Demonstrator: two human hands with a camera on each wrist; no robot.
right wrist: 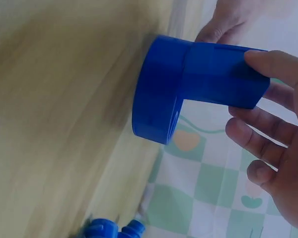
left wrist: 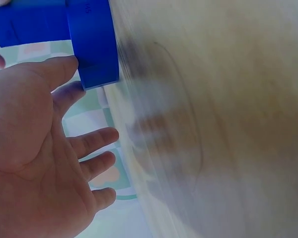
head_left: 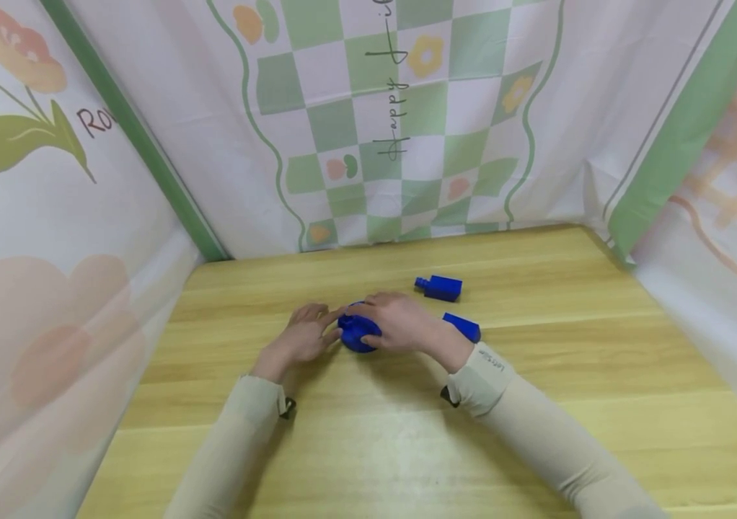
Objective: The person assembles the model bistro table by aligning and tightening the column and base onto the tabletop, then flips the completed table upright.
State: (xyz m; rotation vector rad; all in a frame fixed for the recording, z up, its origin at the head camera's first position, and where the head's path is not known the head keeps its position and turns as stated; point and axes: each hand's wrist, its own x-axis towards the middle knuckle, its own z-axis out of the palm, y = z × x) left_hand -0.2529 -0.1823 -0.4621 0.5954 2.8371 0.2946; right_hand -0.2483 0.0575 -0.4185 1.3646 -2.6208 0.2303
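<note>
Blue block point(right wrist: 218, 74) on round base point(right wrist: 156, 94); right fingers point(right wrist: 278, 67) clamped on block, left fingers point(left wrist: 68, 98) apart, two at base edge

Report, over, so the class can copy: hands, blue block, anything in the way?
Right hand gripping block; left hand touching disc. Block upright on disc; seating unclear. No obstruction seen: necked piece and second piece lie to the right.

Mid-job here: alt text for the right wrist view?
The right hand grips the end of a blue block that meets a round blue base on a wooden table. The left hand is partly visible behind, with more blue parts at the bottom edge.
</note>
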